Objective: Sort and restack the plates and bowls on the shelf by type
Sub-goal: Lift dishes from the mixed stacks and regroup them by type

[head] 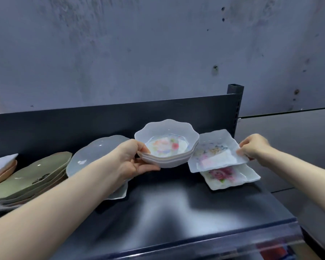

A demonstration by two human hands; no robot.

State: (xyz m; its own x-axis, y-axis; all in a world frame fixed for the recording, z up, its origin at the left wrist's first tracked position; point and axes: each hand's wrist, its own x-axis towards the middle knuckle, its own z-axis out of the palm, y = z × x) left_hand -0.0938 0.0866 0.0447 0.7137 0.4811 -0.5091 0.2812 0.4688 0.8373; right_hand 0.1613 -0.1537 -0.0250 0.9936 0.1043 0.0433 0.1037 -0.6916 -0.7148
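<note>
A stained grey wall point(158, 44) rises behind a dark metal shelf point(176, 203) whose glossy top carries the crockery.

The sorting looks partly done. Three scalloped white bowls point(167, 147) with a floral print are already nested. Two square floral plates lie one over the other, though skewed. Groups of green plates point(30, 175) and peach dishes point(2, 173) sit well out beyond the left wrist. A large white scalloped plate point(94, 152) lies under the left forearm, on its own. My guess is that setting down the bowls and squaring up the plates remains.

The left hand point(135, 162) grasps the bowl stack, with the thumb hooked over the near rim and the fingers point(148, 167) curled beneath the base. The stack seems lifted just clear of the shelf.

The right hand point(251, 147) pinches the right edge of the upper square plate point(214, 152), fingertips point(242, 152) closed on its rim. That plate tilts above the rose-printed square plate point(229, 177), which rests on the shelf just below those fingers.
</note>
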